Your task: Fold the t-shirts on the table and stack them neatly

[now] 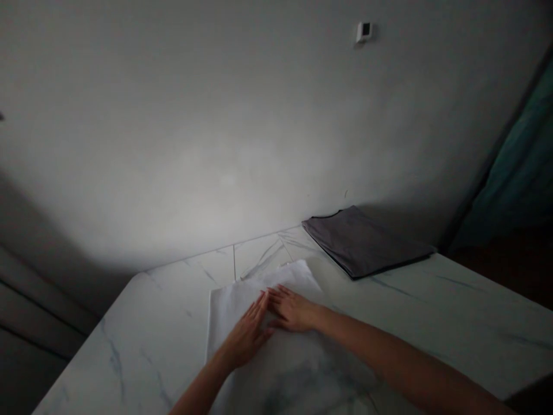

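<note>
Two bare hands lie flat on a white cloth (259, 300) spread over a marble table (142, 340). Only the head view is on offer, looking forward and down in dim light.

From that view, the left hand (246, 337) rests palm down on the cloth, its fingers stretched out straight and close together, pointing up and to the right. It grips nothing; it only presses on the fabric. The right hand (294, 311) comes in from the lower right on a long bare forearm, also palm down, fingers extended and slightly spread, pointing left. Its fingertips meet the left hand's fingertips near the middle of the cloth, so the two hands touch or very nearly touch there. Neither hand has closed on anything.

The cloth sits near the middle of the table, its upper left corner squared off and its upper right corner a little rumpled. Toward the near edge it fades into shadow, so its lower border is hard to make out.

Well apart from the hands, at the far right of the table against the wall (216, 144), lies a folded grey garment (363, 239), flat and neat. High on the wall sits a small white device (364, 31). A dark teal curtain (518, 173) hangs at the right edge.
</note>
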The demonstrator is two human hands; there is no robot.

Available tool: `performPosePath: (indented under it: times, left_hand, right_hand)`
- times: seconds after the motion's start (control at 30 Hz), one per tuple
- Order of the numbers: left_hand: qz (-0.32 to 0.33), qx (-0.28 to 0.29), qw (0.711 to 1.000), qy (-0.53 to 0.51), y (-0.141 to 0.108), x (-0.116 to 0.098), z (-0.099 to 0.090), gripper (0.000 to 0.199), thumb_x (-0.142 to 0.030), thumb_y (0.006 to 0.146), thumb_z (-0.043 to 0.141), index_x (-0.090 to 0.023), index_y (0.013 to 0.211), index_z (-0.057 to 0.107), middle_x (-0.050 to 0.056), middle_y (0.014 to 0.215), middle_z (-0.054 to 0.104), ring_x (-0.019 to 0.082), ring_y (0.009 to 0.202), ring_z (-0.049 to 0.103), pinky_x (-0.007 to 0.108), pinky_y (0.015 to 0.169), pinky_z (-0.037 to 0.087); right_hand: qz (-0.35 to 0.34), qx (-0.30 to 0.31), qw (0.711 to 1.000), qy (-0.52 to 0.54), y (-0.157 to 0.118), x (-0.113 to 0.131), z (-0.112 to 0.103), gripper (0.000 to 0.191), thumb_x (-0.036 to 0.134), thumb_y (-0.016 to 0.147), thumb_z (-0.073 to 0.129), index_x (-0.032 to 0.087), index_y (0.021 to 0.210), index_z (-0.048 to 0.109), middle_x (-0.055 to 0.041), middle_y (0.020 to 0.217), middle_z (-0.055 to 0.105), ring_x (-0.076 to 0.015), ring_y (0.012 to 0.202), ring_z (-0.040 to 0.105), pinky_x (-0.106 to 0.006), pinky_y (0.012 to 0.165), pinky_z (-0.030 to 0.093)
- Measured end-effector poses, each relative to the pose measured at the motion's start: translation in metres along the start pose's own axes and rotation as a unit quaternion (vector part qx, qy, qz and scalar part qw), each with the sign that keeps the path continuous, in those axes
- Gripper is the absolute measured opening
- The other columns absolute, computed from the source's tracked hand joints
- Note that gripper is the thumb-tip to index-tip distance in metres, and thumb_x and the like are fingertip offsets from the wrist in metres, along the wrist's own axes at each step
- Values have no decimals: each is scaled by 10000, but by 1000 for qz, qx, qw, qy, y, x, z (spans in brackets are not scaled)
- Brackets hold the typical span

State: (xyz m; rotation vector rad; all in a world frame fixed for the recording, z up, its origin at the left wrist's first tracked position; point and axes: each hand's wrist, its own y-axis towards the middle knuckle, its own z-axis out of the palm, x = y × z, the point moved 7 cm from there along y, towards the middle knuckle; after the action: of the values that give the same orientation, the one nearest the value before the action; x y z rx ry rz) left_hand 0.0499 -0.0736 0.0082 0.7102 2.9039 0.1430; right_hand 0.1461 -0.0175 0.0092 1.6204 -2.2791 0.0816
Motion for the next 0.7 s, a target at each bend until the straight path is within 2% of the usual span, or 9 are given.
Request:
performPosePath:
  times: [0.07, 0.13, 0.23, 0.33, 0.43, 0.53, 0.6, 0.63, 0.7]
  left_hand:
    - [0, 17, 1000, 3, 15, 27, 9, 705, -456, 969, 347, -186, 1503, -25, 106, 1574, 187, 190, 1453, 198, 400, 1172, 284]
    - [-9, 26, 999, 16, 19, 60, 14, 649, -473, 968, 341, -243, 1505, 59, 70, 1569, 226, 192, 1451, 212, 431, 1181, 253]
    - [-61, 22, 997, 37, 13, 111, 14, 551, -472, 974, 315, -319, 1487, 184, 22, 1556, 277, 197, 1444, 238, 456, 1174, 259]
    - [-120, 6, 991, 54, 2, 148, 12, 521, -460, 976, 306, -329, 1476, 242, 16, 1537, 332, 190, 1424, 301, 446, 1166, 281]
    - [-146, -14, 987, 60, -6, 166, 12, 525, -454, 975, 292, -318, 1481, 256, 9, 1528, 363, 187, 1421, 312, 442, 1167, 282]
    - [-169, -35, 983, 60, -10, 171, 11, 539, -461, 960, 317, -278, 1466, 336, 17, 1525, 383, 213, 1429, 300, 441, 1158, 302]
    - [-203, -55, 976, 56, -12, 173, 7, 535, -454, 942, 355, -220, 1416, 436, 51, 1485, 453, 232, 1394, 365, 425, 1135, 345]
    - [-226, -68, 970, 54, -14, 175, 3, 520, -440, 935, 366, -193, 1377, 484, 71, 1443, 505, 237, 1354, 419, 418, 1115, 374]
    - [-273, -93, 956, 52, -20, 178, -5, 462, -396, 923, 378, -176, 1287, 559, 91, 1326, 596, 240, 1239, 522, 411, 1056, 433]
  right_hand:
    - [-3, 9, 1000, -7, 12, -22, -1, 613, 455, 953, 486, 224, 1493, 309, -93, 1542, 306, -233, 1435, 232, -441, 1191, 148]
    - [3, 11, 1000, -12, 14, -47, -4, 585, 459, 960, 464, 226, 1481, 335, -88, 1545, 294, -227, 1439, 214, -432, 1187, 155]
    - [26, -3, 1000, -4, 11, -83, -14, 531, 438, 959, 471, 296, 1459, 364, -40, 1551, 281, -197, 1444, 195, -416, 1185, 153]
    - [62, -14, 998, 13, 9, -112, -20, 504, 412, 946, 493, 354, 1435, 387, 10, 1547, 298, -172, 1445, 195, -412, 1187, 138]
    - [86, -24, 996, 28, 10, -130, -21, 496, 422, 950, 468, 341, 1434, 398, 17, 1544, 310, -160, 1438, 219, -392, 1190, 138]
    - [106, -42, 993, 20, 13, -141, -23, 483, 409, 957, 439, 306, 1429, 428, -2, 1533, 345, -159, 1421, 272, -378, 1185, 170]
    - [150, -88, 985, -7, 10, -151, -29, 487, 360, 948, 447, 237, 1418, 453, -52, 1514, 385, -176, 1398, 324, -381, 1168, 218]
    - [194, -129, 972, -26, 6, -158, -35, 479, 328, 939, 454, 193, 1398, 476, -87, 1488, 425, -191, 1372, 370, -380, 1148, 258]
    - [307, -220, 924, -65, -11, -172, -50, 424, 286, 917, 475, 123, 1301, 554, -152, 1365, 549, -226, 1267, 492, -367, 1069, 357]
